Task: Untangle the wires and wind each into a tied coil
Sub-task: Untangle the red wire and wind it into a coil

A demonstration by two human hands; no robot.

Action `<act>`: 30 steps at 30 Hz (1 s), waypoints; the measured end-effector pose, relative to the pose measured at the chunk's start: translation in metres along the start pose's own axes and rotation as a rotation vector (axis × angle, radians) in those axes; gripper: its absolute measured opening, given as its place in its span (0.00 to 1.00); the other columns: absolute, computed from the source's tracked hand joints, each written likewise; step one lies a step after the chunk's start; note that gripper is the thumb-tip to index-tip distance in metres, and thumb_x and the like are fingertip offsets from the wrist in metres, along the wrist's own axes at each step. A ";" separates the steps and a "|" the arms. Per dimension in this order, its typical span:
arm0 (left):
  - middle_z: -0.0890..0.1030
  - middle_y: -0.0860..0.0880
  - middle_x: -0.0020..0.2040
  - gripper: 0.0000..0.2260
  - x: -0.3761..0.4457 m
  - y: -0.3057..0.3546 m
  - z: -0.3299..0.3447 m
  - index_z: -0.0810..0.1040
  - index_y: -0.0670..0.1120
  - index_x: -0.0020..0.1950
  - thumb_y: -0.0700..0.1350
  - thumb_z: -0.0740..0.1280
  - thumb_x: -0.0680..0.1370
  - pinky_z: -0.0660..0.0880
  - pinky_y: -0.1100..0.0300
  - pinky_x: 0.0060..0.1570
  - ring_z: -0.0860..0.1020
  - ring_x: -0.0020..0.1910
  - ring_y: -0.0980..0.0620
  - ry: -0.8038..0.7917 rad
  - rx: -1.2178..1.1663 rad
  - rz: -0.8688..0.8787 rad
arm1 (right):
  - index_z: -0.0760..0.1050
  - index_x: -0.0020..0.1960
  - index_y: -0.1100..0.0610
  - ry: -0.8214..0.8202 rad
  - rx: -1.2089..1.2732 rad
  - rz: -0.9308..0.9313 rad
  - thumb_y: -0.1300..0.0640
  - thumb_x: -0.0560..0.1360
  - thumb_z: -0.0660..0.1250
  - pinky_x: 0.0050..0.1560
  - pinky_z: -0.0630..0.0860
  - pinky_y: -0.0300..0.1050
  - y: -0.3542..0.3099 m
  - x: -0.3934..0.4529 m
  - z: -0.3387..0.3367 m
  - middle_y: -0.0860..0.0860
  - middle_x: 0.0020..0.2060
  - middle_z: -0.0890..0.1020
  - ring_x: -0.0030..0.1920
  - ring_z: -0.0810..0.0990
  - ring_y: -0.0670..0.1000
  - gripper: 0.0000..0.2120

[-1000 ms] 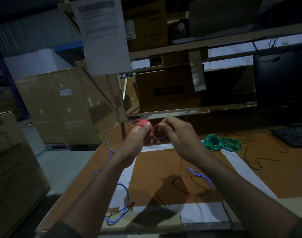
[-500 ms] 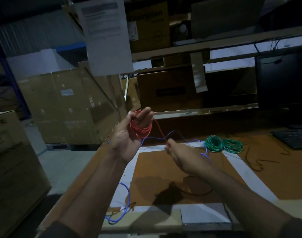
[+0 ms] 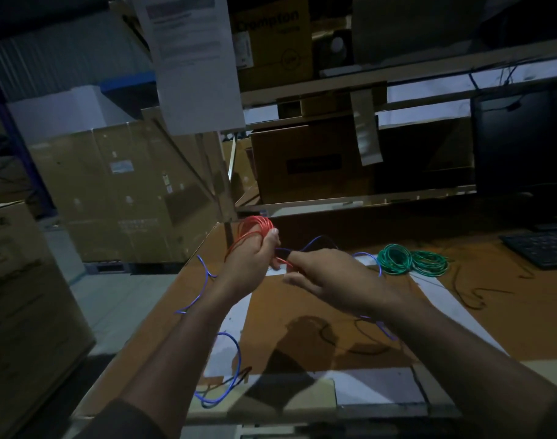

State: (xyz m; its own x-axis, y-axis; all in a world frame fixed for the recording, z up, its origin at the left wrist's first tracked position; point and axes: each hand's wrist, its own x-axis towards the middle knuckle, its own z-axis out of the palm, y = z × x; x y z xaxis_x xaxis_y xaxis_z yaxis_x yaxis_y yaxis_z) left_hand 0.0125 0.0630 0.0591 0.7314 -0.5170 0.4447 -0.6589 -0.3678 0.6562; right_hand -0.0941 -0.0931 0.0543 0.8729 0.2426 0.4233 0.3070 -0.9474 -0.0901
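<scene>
A red wire coil [image 3: 255, 229] is wrapped around my left hand [image 3: 250, 259], which is raised above the table's far left corner. My right hand [image 3: 328, 277] pinches the red wire's free strand just right of the left hand. A blue wire [image 3: 236, 359] runs loose from between the hands, loops behind my left forearm and ends near the table's front edge. Two green coils [image 3: 410, 261] lie side by side on the table to the right. A thin black wire [image 3: 359, 346] lies under my right forearm.
The wooden table [image 3: 302, 315] has white tape lines. A keyboard [image 3: 543, 248] and dark monitor [image 3: 524, 150] stand at the right. Cardboard boxes [image 3: 118, 198] fill the floor at left and the shelves behind. A paper sheet [image 3: 191, 58] hangs above.
My right hand has moved back up to the left hand, bringing the red strand to the coil after pulling it out. The blue wire shifted with it.
</scene>
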 end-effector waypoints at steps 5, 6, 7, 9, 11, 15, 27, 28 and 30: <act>0.79 0.46 0.38 0.13 0.003 -0.005 -0.008 0.75 0.52 0.51 0.53 0.54 0.87 0.72 0.55 0.42 0.77 0.39 0.50 -0.059 0.101 -0.027 | 0.77 0.54 0.51 -0.154 -0.118 -0.023 0.43 0.83 0.61 0.36 0.64 0.39 0.005 -0.004 -0.004 0.42 0.35 0.74 0.39 0.74 0.45 0.13; 0.79 0.46 0.38 0.13 0.004 -0.006 -0.008 0.75 0.52 0.50 0.53 0.54 0.87 0.72 0.55 0.42 0.77 0.39 0.50 -0.063 0.114 -0.027 | 0.77 0.54 0.50 -0.168 -0.149 -0.015 0.43 0.83 0.61 0.36 0.65 0.40 0.005 -0.004 -0.003 0.42 0.33 0.73 0.39 0.75 0.45 0.13; 0.79 0.46 0.38 0.14 0.004 -0.009 -0.008 0.75 0.52 0.49 0.53 0.54 0.87 0.72 0.55 0.42 0.77 0.39 0.50 -0.069 0.117 -0.033 | 0.77 0.54 0.50 -0.156 -0.187 0.005 0.43 0.84 0.60 0.37 0.66 0.42 0.006 -0.004 -0.002 0.42 0.34 0.75 0.40 0.77 0.46 0.13; 0.77 0.47 0.36 0.16 0.004 -0.014 -0.008 0.77 0.49 0.48 0.53 0.55 0.87 0.71 0.56 0.41 0.75 0.37 0.50 -0.079 0.029 -0.079 | 0.76 0.55 0.50 -0.034 -0.201 0.083 0.44 0.85 0.57 0.40 0.69 0.44 0.010 -0.004 -0.001 0.45 0.42 0.79 0.45 0.79 0.48 0.13; 0.75 0.44 0.33 0.16 0.002 -0.016 -0.007 0.78 0.44 0.49 0.52 0.58 0.87 0.75 0.58 0.41 0.75 0.35 0.46 -0.106 -0.238 -0.196 | 0.76 0.57 0.51 0.113 -0.107 0.186 0.46 0.85 0.56 0.43 0.74 0.46 0.015 -0.003 -0.001 0.48 0.45 0.81 0.45 0.79 0.49 0.13; 0.65 0.46 0.26 0.14 -0.009 -0.007 -0.005 0.75 0.44 0.45 0.52 0.63 0.84 0.80 0.57 0.53 0.66 0.26 0.47 -0.283 -0.721 -0.253 | 0.76 0.63 0.52 0.247 0.001 0.265 0.53 0.85 0.59 0.51 0.78 0.50 0.019 0.005 0.007 0.50 0.50 0.80 0.50 0.79 0.50 0.10; 0.66 0.52 0.25 0.18 -0.020 -0.001 0.008 0.76 0.49 0.35 0.44 0.61 0.85 0.67 0.54 0.44 0.62 0.22 0.56 -0.438 -0.909 -0.142 | 0.52 0.83 0.48 0.084 0.825 0.283 0.62 0.83 0.58 0.78 0.63 0.48 0.012 -0.003 0.025 0.47 0.80 0.62 0.78 0.62 0.45 0.32; 0.69 0.53 0.24 0.19 -0.021 0.000 0.009 0.78 0.49 0.35 0.43 0.60 0.85 0.65 0.54 0.44 0.64 0.21 0.58 -0.453 -0.945 -0.155 | 0.52 0.83 0.47 0.064 0.892 0.265 0.62 0.82 0.59 0.76 0.66 0.48 0.011 -0.005 0.026 0.46 0.79 0.63 0.77 0.63 0.45 0.33; 0.72 0.53 0.23 0.20 -0.022 0.004 0.010 0.80 0.49 0.34 0.43 0.59 0.84 0.63 0.54 0.44 0.66 0.20 0.60 -0.477 -0.990 -0.173 | 0.54 0.82 0.43 0.028 1.008 0.267 0.59 0.80 0.62 0.69 0.70 0.41 0.010 -0.009 0.026 0.45 0.77 0.65 0.74 0.67 0.45 0.34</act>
State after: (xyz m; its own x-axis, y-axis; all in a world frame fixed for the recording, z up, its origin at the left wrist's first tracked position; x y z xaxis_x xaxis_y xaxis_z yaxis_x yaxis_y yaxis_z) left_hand -0.0086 0.0650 0.0455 0.5173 -0.8409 0.1593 0.0324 0.2053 0.9782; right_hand -0.0888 -0.0993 0.0265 0.9540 0.0337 0.2980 0.2903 -0.3528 -0.8895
